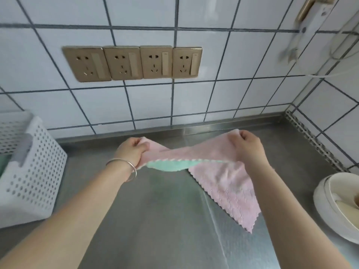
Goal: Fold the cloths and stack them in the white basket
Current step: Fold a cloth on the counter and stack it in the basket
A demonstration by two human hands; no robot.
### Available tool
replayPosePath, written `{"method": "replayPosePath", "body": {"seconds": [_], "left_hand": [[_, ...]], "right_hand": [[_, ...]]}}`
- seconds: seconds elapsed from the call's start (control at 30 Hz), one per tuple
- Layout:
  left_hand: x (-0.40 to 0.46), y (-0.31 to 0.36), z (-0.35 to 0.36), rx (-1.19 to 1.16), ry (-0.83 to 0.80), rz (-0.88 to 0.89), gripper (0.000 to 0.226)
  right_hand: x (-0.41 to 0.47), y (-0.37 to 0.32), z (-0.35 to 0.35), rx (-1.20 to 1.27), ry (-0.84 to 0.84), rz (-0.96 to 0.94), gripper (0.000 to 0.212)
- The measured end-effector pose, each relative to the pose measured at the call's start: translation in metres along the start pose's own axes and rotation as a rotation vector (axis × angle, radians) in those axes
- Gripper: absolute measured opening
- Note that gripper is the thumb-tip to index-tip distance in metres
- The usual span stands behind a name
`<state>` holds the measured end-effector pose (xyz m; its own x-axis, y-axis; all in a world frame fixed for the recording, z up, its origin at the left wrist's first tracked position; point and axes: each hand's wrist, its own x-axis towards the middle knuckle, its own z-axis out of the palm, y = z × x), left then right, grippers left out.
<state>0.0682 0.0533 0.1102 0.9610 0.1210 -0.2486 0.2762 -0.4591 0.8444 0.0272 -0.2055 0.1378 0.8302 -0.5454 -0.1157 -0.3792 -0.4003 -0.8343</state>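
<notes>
A: What do we see at the left edge of the counter (155, 220)?

B: We see the basket (29, 171). It is white with lots of little holes. It stands near the back wall, well apart from our hands. Something green shows inside it, but we cannot tell what it is.

A: And next, going right?

B: Our left hand (134, 150). It has a bangle (124, 167) on the wrist. The fingers are curled tight round one corner of the cloth (219, 171).

A: Where is the cloth?

B: It is up in the air over the middle of the counter, close to the back edge. It is pink on one side and green on the other. It is pulled out between our two hands. A green bit peeks out under the pink in the middle. One pink corner hangs down to the right, with a zigzag edge.

A: And our right hand (246, 146)?

B: It is closed in a fist on the other end of the cloth.

A: What is at the right edge?

B: A white bowl (330, 206). It sits near the front right corner, apart from the cloth. On the wall we see four gold sockets (132, 63) in a row.
</notes>
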Motion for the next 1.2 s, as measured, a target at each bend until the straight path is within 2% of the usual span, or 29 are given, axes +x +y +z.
{"method": "replayPosePath", "body": {"seconds": [0.13, 0.2, 0.3, 0.43, 0.53, 0.63, 0.7, 0.87, 0.97, 1.07, 1.2], "left_hand": [[0.007, -0.012, -0.078, 0.031, 0.115, 0.125, 0.029], [0.002, -0.032, -0.102, 0.032, 0.175, 0.150, 0.035], [-0.018, -0.081, -0.126, 0.028, 0.195, 0.122, 0.030], [-0.057, -0.159, -0.124, 0.048, 0.124, -0.094, 0.031], [-0.085, -0.207, -0.111, -0.039, 0.054, -0.295, 0.039], [-0.101, -0.246, -0.099, -0.035, 0.033, -0.449, 0.037], [-0.107, -0.256, -0.097, 0.038, 0.023, -0.498, 0.016], [-0.112, -0.266, -0.105, 0.462, -0.121, -0.527, 0.016], [-0.102, -0.260, -0.118, 0.628, -0.192, -0.512, 0.026], [-0.079, -0.250, -0.124, 0.652, -0.115, -0.436, 0.023], [-0.034, -0.243, -0.115, 0.535, -0.029, -0.426, 0.024]], "right_hand": [[-0.026, -0.044, 0.040, 0.049, -0.038, -0.140, 0.018], [-0.044, -0.042, 0.060, 0.054, -0.047, -0.161, 0.017], [-0.082, -0.012, 0.096, 0.038, -0.106, -0.134, 0.022], [-0.134, 0.055, 0.139, -0.037, -0.254, 0.051, 0.030], [-0.158, 0.101, 0.157, -0.222, -0.374, 0.206, 0.023], [-0.171, 0.123, 0.161, -0.359, -0.439, 0.235, 0.026], [-0.174, 0.130, 0.160, -0.434, -0.459, 0.237, 0.031], [-0.178, 0.135, 0.161, -0.677, -0.538, 0.329, 0.022], [-0.173, 0.121, 0.160, -0.895, -0.613, 0.322, 0.056], [-0.151, 0.110, 0.164, -0.969, -0.612, 0.239, 0.055], [-0.119, 0.094, 0.187, -0.761, -0.543, 0.257, 0.044]]}}
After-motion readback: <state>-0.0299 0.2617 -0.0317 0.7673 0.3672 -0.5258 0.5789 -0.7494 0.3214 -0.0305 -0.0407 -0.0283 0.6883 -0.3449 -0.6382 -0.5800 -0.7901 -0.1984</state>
